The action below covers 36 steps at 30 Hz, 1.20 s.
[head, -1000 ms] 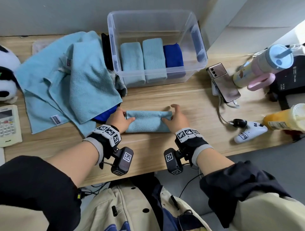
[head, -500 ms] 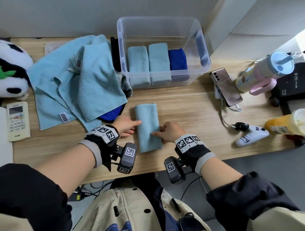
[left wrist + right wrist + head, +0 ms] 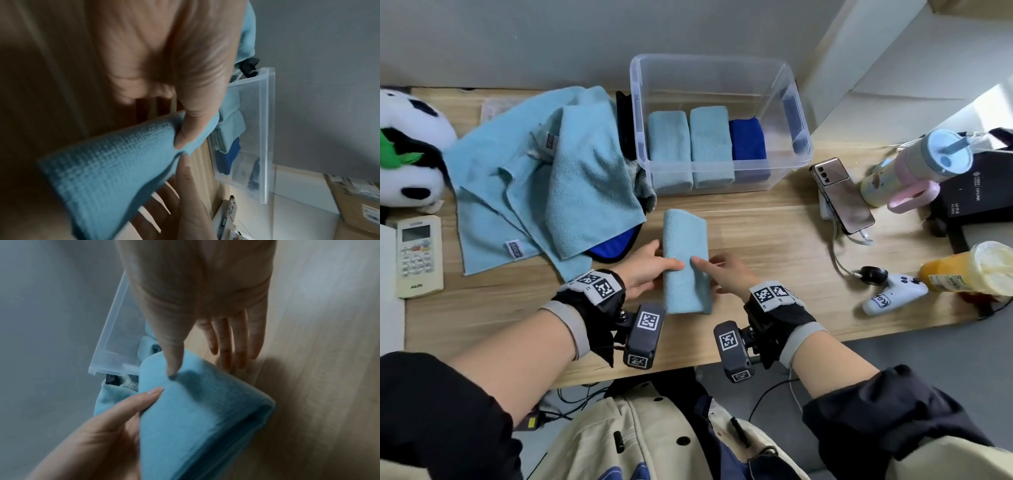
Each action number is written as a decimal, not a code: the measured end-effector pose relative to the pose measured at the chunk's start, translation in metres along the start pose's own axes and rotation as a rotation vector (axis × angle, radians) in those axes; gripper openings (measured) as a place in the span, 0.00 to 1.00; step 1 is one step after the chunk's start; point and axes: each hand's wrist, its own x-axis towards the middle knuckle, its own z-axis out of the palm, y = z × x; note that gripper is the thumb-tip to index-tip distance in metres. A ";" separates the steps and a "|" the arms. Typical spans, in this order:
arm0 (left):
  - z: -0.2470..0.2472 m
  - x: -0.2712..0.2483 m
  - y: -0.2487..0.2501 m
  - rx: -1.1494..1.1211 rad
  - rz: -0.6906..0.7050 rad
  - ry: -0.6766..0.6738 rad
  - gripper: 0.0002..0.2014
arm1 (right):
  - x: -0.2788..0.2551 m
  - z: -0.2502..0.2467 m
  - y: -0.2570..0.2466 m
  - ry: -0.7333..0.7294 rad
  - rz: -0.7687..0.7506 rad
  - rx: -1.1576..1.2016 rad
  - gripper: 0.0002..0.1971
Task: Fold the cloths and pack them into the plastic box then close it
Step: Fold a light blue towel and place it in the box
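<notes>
A folded light-blue cloth (image 3: 685,260) lies lengthwise on the wooden desk, pointing at the clear plastic box (image 3: 722,65). My left hand (image 3: 671,265) pinches its left edge with the thumb (image 3: 191,129) on top. My right hand (image 3: 702,263) holds its right edge, thumb (image 3: 172,356) on top and straight fingers (image 3: 226,337) reaching beneath. The box stands open and holds two folded light-blue cloths (image 3: 691,147) and a dark-blue one (image 3: 748,144). Unfolded light-blue cloths (image 3: 585,178) are piled to the left, over a dark-blue cloth (image 3: 613,245).
Right of the box lie a phone (image 3: 842,195), a pastel tumbler (image 3: 914,168), a black box (image 3: 976,192), a white game controller (image 3: 893,294) and an orange drink cup (image 3: 969,270). A panda plush (image 3: 407,150) and a remote (image 3: 419,257) sit at the far left.
The folded cloth was turned from crosswise to lengthwise. Both hands moved from its ends to its long sides and now hold its near half.
</notes>
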 end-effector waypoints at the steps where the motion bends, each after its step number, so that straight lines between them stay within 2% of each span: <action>1: 0.000 -0.004 0.006 -0.011 0.043 -0.016 0.22 | -0.003 -0.003 -0.005 -0.034 -0.020 0.099 0.23; 4: -0.001 -0.013 0.027 -0.031 0.178 -0.072 0.21 | -0.013 -0.014 -0.021 -0.161 -0.073 0.421 0.20; 7: -0.006 -0.020 0.051 0.003 0.292 -0.081 0.24 | -0.016 -0.026 -0.042 -0.199 -0.158 0.562 0.20; 13: -0.022 -0.024 0.097 0.057 0.432 0.038 0.34 | -0.016 -0.044 -0.100 -0.108 -0.337 0.457 0.19; 17: -0.039 -0.022 0.126 0.009 0.475 0.140 0.23 | -0.005 -0.061 -0.141 -0.044 -0.372 0.434 0.19; 20: -0.055 -0.012 0.138 -0.086 0.472 0.304 0.13 | 0.015 -0.076 -0.164 0.026 -0.306 0.487 0.20; 23: -0.068 0.006 0.144 -0.021 0.443 0.421 0.14 | 0.036 -0.089 -0.185 0.042 -0.216 0.593 0.19; 26: -0.073 0.020 0.151 0.052 0.396 0.419 0.19 | 0.059 -0.096 -0.203 0.103 -0.074 0.627 0.21; 29: -0.073 0.029 0.157 0.047 0.371 0.397 0.22 | 0.085 -0.097 -0.213 0.146 0.046 0.546 0.21; 31: -0.073 0.036 0.160 0.056 0.377 0.385 0.23 | 0.095 -0.095 -0.220 0.162 0.090 0.455 0.17; 34: -0.075 0.044 0.161 0.114 0.398 0.400 0.23 | 0.105 -0.087 -0.225 0.149 0.150 0.303 0.06; 36: -0.078 0.049 0.163 0.153 0.417 0.417 0.21 | 0.114 -0.080 -0.226 0.097 0.202 0.225 0.05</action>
